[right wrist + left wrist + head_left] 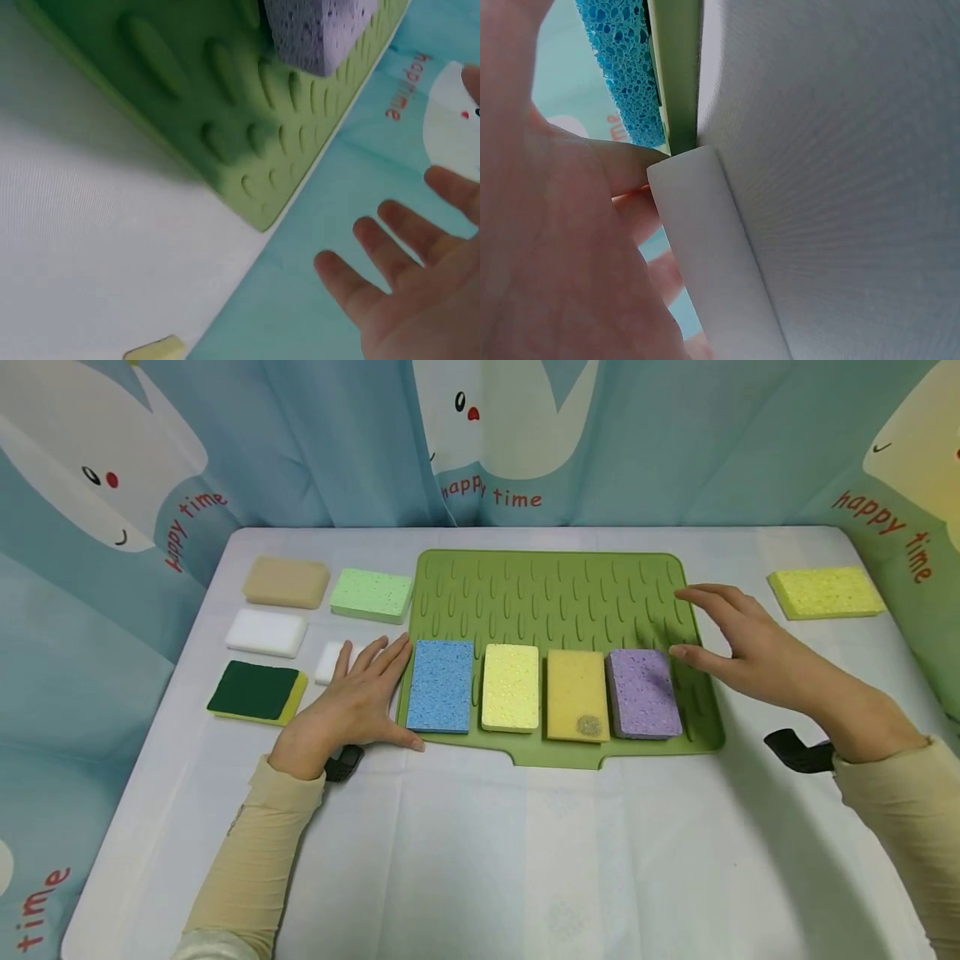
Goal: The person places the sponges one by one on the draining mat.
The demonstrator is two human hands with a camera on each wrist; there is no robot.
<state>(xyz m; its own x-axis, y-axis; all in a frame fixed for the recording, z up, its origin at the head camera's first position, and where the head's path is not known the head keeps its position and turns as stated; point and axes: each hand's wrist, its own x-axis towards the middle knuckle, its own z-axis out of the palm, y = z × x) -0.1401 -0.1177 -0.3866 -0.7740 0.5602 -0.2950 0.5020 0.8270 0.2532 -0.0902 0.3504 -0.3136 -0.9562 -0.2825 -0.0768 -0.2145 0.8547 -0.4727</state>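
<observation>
My left hand lies with spread, straight fingers at the left edge of a green ridged mat, close beside a blue sponge. Partly hidden under its fingers is a white sponge, whose pale side fills the middle of the left wrist view. Along the mat's front stand a blue, a pale yellow sponge, a darker yellow sponge with a grey round spot, and a purple sponge in a row. Over the mat's right edge, near the purple one, my right hand hovers with extended fingers, holding nothing.
Left of the mat lie a tan sponge, a light green sponge, another white sponge and a green-and-yellow scouring sponge. A bright yellow sponge sits far right. A patterned blue curtain borders the white table.
</observation>
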